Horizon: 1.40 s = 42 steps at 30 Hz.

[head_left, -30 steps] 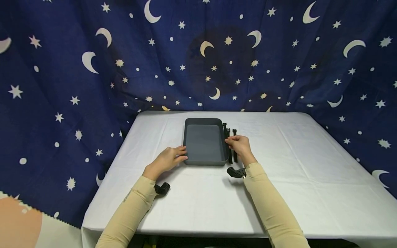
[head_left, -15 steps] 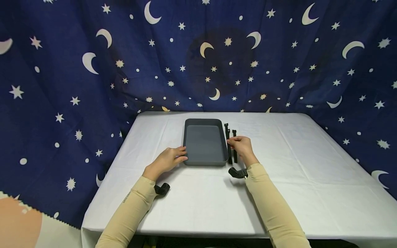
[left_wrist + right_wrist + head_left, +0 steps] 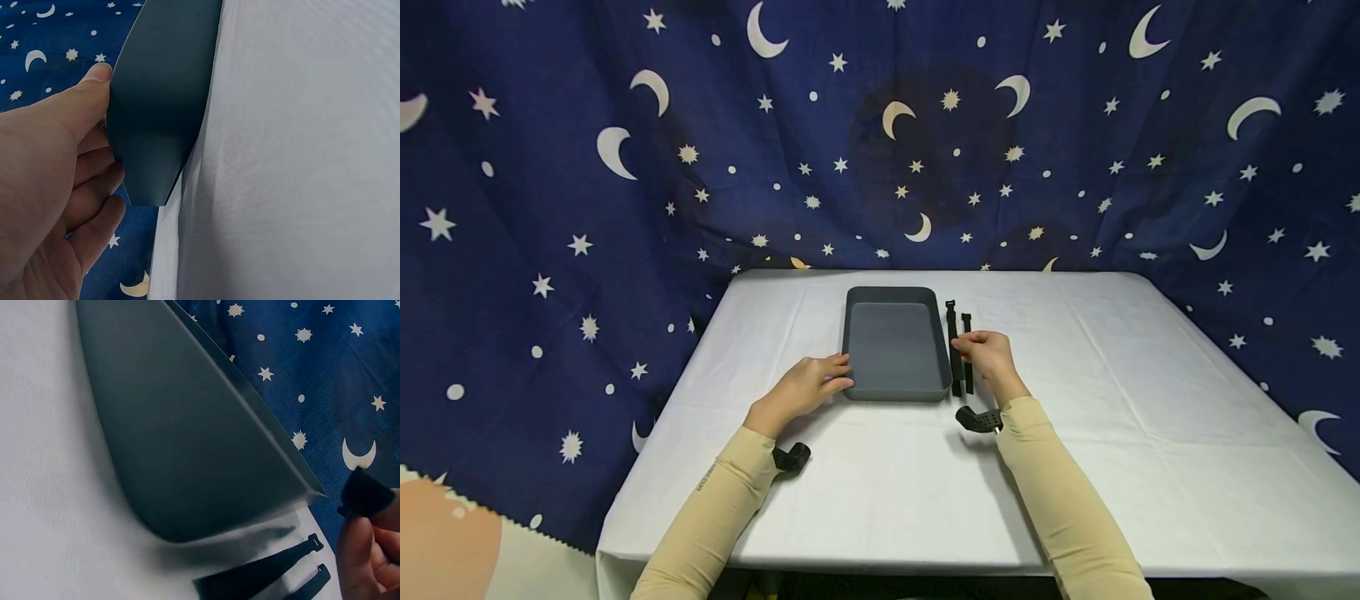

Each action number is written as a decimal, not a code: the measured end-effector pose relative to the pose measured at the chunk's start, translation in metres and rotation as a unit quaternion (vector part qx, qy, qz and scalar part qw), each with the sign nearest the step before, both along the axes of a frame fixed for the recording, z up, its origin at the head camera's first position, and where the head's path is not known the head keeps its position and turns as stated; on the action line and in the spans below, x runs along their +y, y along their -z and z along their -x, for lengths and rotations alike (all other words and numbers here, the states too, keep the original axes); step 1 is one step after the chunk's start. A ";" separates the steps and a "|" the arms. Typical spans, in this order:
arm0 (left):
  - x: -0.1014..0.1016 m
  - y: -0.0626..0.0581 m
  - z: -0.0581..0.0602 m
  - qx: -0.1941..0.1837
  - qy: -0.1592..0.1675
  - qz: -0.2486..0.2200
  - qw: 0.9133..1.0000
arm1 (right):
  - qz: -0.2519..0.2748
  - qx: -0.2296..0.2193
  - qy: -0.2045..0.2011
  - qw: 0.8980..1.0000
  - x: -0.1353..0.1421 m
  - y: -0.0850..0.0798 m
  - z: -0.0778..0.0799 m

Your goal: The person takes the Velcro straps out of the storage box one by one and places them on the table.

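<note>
A grey rectangular tray (image 3: 891,346) sits on the white table, its outer wall (image 3: 175,437) large in the right wrist view. My left hand (image 3: 805,385) rests its relaxed fingertips against the tray's left side near the front corner, with the thumb (image 3: 94,81) at the rim. Right of the tray, my right hand (image 3: 988,357) pinches a black strap (image 3: 365,490) between thumb and finger; most of its length is hidden. Two black buckled straps, one nearer the tray (image 3: 256,575) and one farther right (image 3: 309,584), lie below that hand.
A white cloth (image 3: 1120,400) covers the table. Behind it hangs a dark blue curtain (image 3: 820,142) with moons and stars. Black wrist devices stick out by the left cuff (image 3: 792,457) and the right cuff (image 3: 977,419).
My right hand has shifted slightly right, away from the tray, carrying the strap over near another strap. My left hand and the tray stay nearly still.
</note>
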<state>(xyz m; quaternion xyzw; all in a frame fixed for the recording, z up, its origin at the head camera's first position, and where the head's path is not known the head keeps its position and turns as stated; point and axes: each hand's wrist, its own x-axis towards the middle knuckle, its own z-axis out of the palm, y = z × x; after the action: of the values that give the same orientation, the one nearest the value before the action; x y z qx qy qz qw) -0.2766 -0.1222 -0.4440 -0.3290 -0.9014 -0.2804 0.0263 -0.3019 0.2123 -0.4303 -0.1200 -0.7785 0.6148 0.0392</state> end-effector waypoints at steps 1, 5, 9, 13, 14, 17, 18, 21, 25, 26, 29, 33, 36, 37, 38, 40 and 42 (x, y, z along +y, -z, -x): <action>0.000 0.000 0.000 0.001 0.000 0.001 1.000 | 0.000 -0.001 0.000 1.000 0.000 0.001 0.000; 0.000 0.000 0.000 0.005 0.000 0.000 1.000 | -0.003 0.000 0.002 1.000 0.002 0.002 0.001; 0.000 -0.001 0.000 0.007 0.000 0.000 1.000 | -0.010 0.000 0.004 1.000 0.003 0.003 0.000; 0.000 0.000 0.001 0.006 -0.001 0.003 1.000 | -0.013 -0.004 0.007 1.000 0.005 0.003 0.000; 0.000 0.001 0.001 0.005 -0.002 0.004 1.000 | -0.012 -0.004 0.009 1.000 0.005 0.003 0.000; 0.000 0.002 0.001 0.004 -0.002 0.004 1.000 | -0.008 -0.003 0.011 1.000 0.007 0.003 -0.001; 0.000 0.002 0.001 0.005 -0.002 0.003 1.000 | -0.006 -0.001 0.011 1.000 0.007 0.003 -0.001; 0.000 0.002 0.001 0.005 -0.001 0.003 1.000 | 0.000 -0.001 0.014 1.000 0.009 0.003 -0.001; 0.000 0.002 0.000 0.006 -0.001 0.004 1.000 | -0.001 -0.002 0.015 1.000 0.012 0.003 -0.001; 0.000 0.002 0.000 0.007 -0.001 0.003 1.000 | -0.005 -0.003 0.015 1.000 0.013 0.003 -0.001; 0.000 0.001 0.001 0.012 0.001 -0.002 1.000 | -0.012 -0.001 0.013 1.000 0.016 0.003 -0.002; 0.001 0.000 0.001 0.012 0.004 -0.008 1.000 | -0.033 -0.010 0.014 0.999 0.021 0.001 -0.004; 0.001 0.000 0.001 0.005 0.003 -0.007 1.000 | -0.046 -0.017 0.016 0.999 0.024 0.001 -0.004; 0.001 0.000 0.001 0.004 0.003 -0.006 1.000 | -0.046 -0.016 0.016 0.999 0.025 0.001 -0.004; 0.001 0.000 0.001 0.002 0.003 -0.006 1.000 | -0.045 -0.015 0.017 0.999 0.027 0.001 -0.004; 0.001 0.000 0.001 0.002 0.002 -0.007 1.000 | -0.039 -0.012 0.020 0.999 0.028 0.002 -0.004; 0.001 0.001 0.001 0.004 0.003 -0.008 1.000 | -0.028 -0.008 0.023 0.999 0.029 0.003 -0.005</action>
<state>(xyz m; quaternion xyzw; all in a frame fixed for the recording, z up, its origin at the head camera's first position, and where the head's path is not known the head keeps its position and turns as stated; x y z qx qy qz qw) -0.2780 -0.1215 -0.4447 -0.3327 -0.8979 -0.2865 0.0320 -0.2971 0.2413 -0.4334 -0.1413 -0.7927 0.5908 0.0501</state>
